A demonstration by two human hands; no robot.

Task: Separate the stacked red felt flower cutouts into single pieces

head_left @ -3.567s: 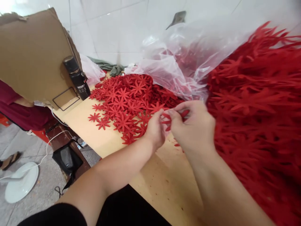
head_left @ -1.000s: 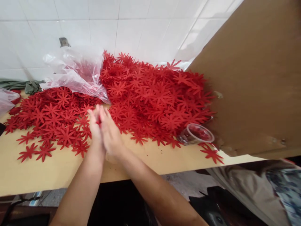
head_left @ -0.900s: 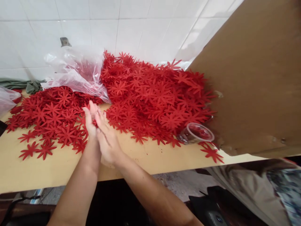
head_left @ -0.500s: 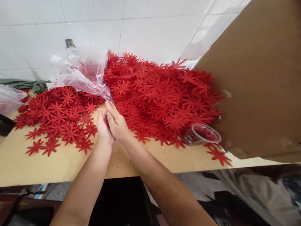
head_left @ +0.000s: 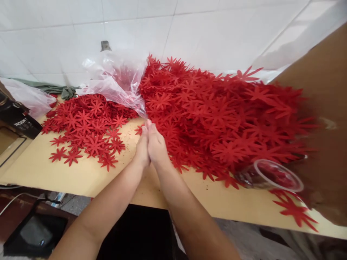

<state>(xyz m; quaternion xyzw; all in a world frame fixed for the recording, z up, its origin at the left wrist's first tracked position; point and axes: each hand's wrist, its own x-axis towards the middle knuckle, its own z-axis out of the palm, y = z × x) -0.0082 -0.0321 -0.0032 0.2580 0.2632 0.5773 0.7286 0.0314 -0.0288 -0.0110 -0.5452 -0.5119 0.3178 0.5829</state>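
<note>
My left hand (head_left: 142,144) and my right hand (head_left: 156,143) are pressed palm to palm above the table, fingers stretched out and pointing away from me. Nothing shows between the palms, though their inner faces are hidden. Just right of my right hand rises a large heap of red flower-shaped cutouts (head_left: 211,119) with several narrow petals each. A smaller pile of the same red cutouts (head_left: 89,126) lies to the left. Beyond my fingertips is a crumpled clear plastic bag (head_left: 116,85) with red showing through it.
A clear plastic cup (head_left: 252,177) lies tipped at the heap's front right, near a stray red cutout (head_left: 295,209). A cardboard sheet (head_left: 325,144) stands at the right. A black box (head_left: 18,115) and green cloth (head_left: 67,92) are at the left. White tiles (head_left: 217,39) back the table (head_left: 54,177).
The view has swung left, so everything sits further right in the picture. My palms, slightly cupped and offset before, now lie flatter and more evenly against each other.
</note>
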